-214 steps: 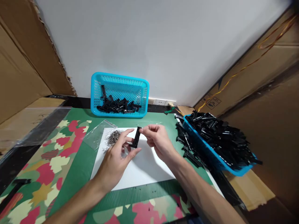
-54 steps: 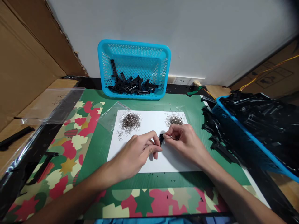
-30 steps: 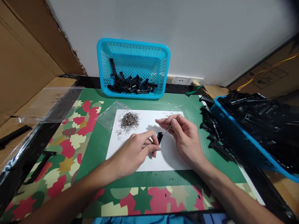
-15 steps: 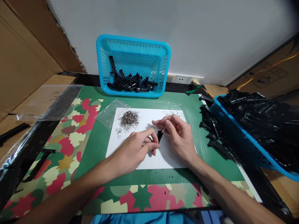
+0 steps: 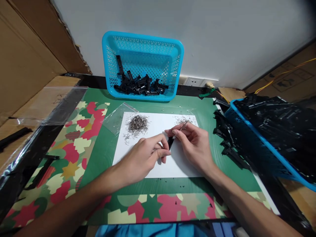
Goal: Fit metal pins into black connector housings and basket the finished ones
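Note:
Over a white sheet of paper (image 5: 158,169), my left hand (image 5: 145,156) pinches a small black plastic part (image 5: 170,142) between thumb and fingers. My right hand (image 5: 195,143) is closed around slim metal tweezers (image 5: 184,125), whose tip points down at the top of that part. Fingers cover much of the part, and the contact at the tip is too small to make out. A pile of tiny bent metal springs (image 5: 137,124) lies on the paper's left side. Beyond my right hand is a thinner scatter of springs (image 5: 181,119).
A blue basket (image 5: 143,36) with black parts stands at the back. At the right, another blue basket (image 5: 266,144) is heaped with black parts, and several loose black pieces (image 5: 233,154) lie beside it. A clear plastic bag (image 5: 115,120) lies left of the paper.
The view has shifted slightly. My right fingers have closed in a little nearer to the black part, and the tweezers lean lower. My left hand keeps its pinch.

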`<state>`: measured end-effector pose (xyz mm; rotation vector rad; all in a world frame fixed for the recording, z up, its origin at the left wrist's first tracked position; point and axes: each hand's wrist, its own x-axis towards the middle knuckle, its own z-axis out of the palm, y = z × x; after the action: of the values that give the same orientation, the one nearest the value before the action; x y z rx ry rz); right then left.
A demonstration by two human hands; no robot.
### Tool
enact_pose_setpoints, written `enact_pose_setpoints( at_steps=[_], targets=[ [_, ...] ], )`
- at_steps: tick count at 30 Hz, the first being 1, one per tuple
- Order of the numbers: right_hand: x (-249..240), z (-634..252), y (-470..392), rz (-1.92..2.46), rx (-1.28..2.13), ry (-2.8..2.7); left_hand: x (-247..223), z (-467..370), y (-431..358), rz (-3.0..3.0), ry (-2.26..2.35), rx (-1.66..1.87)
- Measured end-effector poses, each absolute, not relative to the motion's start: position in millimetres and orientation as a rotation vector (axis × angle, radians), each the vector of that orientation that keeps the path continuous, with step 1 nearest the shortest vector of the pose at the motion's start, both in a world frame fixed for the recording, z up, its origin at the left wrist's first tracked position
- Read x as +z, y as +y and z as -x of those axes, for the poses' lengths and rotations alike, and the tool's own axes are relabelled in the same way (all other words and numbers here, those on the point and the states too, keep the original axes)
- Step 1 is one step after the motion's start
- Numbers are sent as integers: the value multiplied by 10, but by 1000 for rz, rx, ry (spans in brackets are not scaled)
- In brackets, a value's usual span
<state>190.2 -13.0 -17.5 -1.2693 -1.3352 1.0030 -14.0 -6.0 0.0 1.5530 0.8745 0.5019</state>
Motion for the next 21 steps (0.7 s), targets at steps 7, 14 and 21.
enact_pose_setpoints(
  at_steps=[7,14,21],
  targets=[
    [-197,-1919,-125,1281,1008,-1318,3,139,-57,-1546,873,487],
    [-146,-1934,-129,1312,952,-1416,0,147,-61,-1606,882,475],
    [-139,-1933,-167,1360,855,-1554,-7,148,-58,-1614,883,485]
  ],
)
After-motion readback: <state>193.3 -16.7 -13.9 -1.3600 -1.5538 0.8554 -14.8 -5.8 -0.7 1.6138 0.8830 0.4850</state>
